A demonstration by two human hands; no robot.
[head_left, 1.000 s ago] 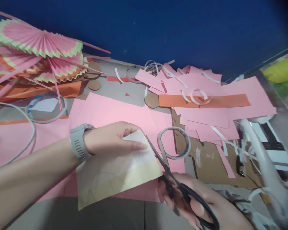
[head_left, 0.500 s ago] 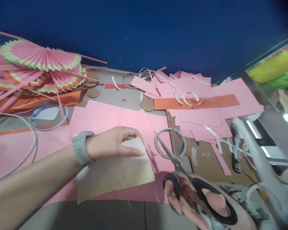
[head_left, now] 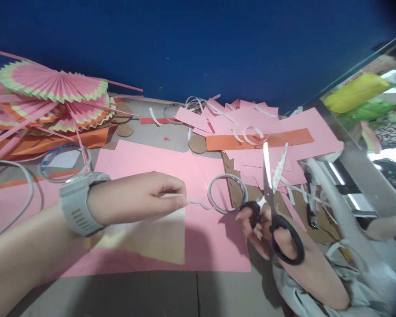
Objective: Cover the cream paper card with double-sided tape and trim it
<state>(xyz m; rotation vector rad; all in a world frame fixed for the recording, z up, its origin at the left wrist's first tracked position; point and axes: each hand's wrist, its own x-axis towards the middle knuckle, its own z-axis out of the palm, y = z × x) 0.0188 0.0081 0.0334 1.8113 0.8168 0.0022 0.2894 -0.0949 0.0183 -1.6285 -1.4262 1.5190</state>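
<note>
My left hand, with a grey watch on its wrist, is closed in a pinch on a pale yellow sheet of paper. A thin strip of tape runs from its fingertips to a tape roll on the right. Whether the strip is stuck to the sheet is hidden by the fingers. My right hand holds black-handled scissors, fingers in the loops. Their blades are spread and point up and away, right of the roll. Beneath both lies pink paper.
Pleated pink paper fans are piled at the back left. Another tape roll lies below them. Pink sheets, an orange strip and curled white scraps cover the back right. A box cutter lies to the right.
The scissors have swung upright, moved right and show wider-spread blades. My left hand has shifted slightly left with the yellow sheet, which is now tilted differently.
</note>
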